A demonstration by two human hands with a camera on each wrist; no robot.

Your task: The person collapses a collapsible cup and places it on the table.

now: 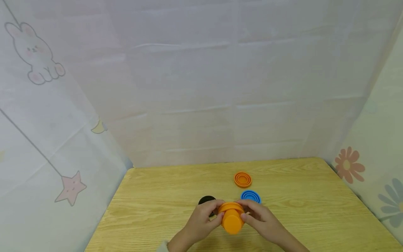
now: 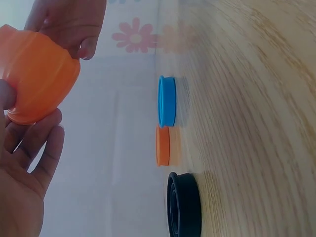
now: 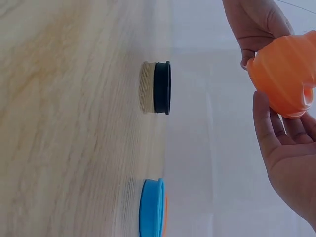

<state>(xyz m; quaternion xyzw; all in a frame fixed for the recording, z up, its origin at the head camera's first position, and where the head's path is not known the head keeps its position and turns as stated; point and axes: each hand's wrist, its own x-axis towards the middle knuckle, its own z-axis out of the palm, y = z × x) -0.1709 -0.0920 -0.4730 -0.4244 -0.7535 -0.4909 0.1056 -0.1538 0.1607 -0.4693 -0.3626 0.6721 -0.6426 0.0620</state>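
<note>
Both hands hold an orange collapsible cup (image 1: 232, 223) above the front of the table, its narrow end tilted toward the head camera. My left hand (image 1: 203, 219) grips its left side, thumb in front and fingers behind the wide rim. On the opposite side my right hand (image 1: 264, 221) pinches the rim and wall in the same manner. Both wrist views show the cup's wall (image 2: 42, 74) bulging and partly folded. Just beyond the left fingers lies a flattened black cup (image 1: 206, 199), partly covered by that hand. A flattened blue cup (image 1: 251, 196) lies behind the right hand.
Farther back on the wood-grain table (image 1: 163, 189) lies another flattened orange cup (image 1: 242, 179), behind the blue one. A pale cloth backdrop (image 1: 201, 105) rises at the table's back edge, and printed cloth hangs along both sides.
</note>
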